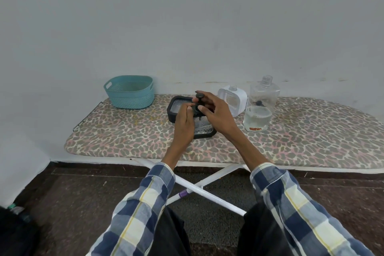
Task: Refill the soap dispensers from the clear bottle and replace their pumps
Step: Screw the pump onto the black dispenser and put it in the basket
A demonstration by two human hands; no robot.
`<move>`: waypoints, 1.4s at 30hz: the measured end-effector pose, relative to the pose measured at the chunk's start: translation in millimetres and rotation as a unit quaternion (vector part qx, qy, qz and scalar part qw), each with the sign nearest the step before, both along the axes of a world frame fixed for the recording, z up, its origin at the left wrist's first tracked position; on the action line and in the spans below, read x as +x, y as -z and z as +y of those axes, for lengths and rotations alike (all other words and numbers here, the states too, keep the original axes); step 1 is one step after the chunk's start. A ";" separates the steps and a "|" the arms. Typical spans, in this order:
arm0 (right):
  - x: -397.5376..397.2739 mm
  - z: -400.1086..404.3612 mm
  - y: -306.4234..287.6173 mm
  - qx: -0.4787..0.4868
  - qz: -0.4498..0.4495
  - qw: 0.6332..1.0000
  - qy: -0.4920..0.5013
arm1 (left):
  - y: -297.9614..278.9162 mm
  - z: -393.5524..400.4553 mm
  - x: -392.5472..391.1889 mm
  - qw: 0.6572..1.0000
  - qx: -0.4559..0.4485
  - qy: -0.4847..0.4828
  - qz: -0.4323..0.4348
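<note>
A black-framed clear soap dispenser (176,108) lies flat on the ironing board (124,131), partly hidden by my hands. At its near end stands a black pump (200,97). My right hand (216,112) pinches the pump's stem and collar with thumb and fingers. My left hand (184,122) grips the dispenser's neck just left of the pump. To the right stand a white-framed dispenser (233,100) with an open neck and no pump, and a tall clear bottle (265,93), uncapped. A clear container (257,119) with liquid sits in front of that bottle.
A teal basket (129,91) stands at the board's back left, near the wall. The leopard-print board runs from a metal rest on the left to a rounded right end. White crossed legs (199,187) stand on the dark floor below.
</note>
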State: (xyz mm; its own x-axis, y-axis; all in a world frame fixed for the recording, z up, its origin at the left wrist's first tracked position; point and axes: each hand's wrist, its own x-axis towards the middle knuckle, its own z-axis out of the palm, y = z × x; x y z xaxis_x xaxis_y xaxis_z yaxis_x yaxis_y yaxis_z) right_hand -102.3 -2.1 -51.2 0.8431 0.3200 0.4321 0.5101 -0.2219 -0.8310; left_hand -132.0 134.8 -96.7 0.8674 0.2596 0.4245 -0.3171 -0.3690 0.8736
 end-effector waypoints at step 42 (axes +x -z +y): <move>4.9 11.4 5.9 -0.001 0.038 0.996 0.084 | 1.7 -0.3 0.0 0.999 0.021 -0.014 -0.046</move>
